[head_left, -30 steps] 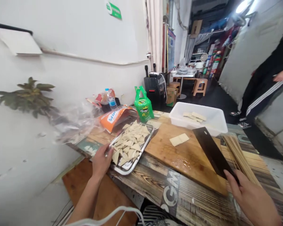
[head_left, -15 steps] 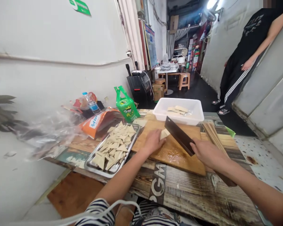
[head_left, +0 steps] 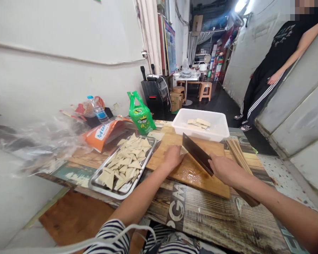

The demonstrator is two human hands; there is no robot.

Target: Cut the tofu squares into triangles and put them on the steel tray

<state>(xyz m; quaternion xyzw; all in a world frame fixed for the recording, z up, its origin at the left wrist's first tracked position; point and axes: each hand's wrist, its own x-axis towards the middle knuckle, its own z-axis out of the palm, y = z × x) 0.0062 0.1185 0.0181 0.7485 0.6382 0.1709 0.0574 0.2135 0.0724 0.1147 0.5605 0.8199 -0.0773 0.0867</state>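
Observation:
My right hand point(head_left: 222, 169) is closed around the handle of a dark-bladed cleaver point(head_left: 197, 153), held slantwise over the wooden cutting board point(head_left: 164, 144). On the board, my left hand point(head_left: 173, 156) has its fingers bent over a pale tofu slab point(head_left: 184, 150), mostly hidden by the hand and blade. The cleaver is right against the slab; whether it has cut in, I cannot tell. To the left, a metal tray point(head_left: 94, 183) carries a heap of pale tofu triangles point(head_left: 128, 160). Behind the board, a white plastic tub point(head_left: 219, 125) contains several uncut slabs point(head_left: 199, 123).
Wooden skewers point(head_left: 238, 155) lie right of the board. A green bag point(head_left: 141, 118), an orange packet point(head_left: 104, 134), a water bottle point(head_left: 99, 109) and clear plastic point(head_left: 50, 141) crowd the left. Beyond the table, a person point(head_left: 275, 63) leans by the right wall.
The cleaver and my right hand have shifted slightly left, and the blade now covers more of the slab. My left hand stays on it. The camera view has turned a little.

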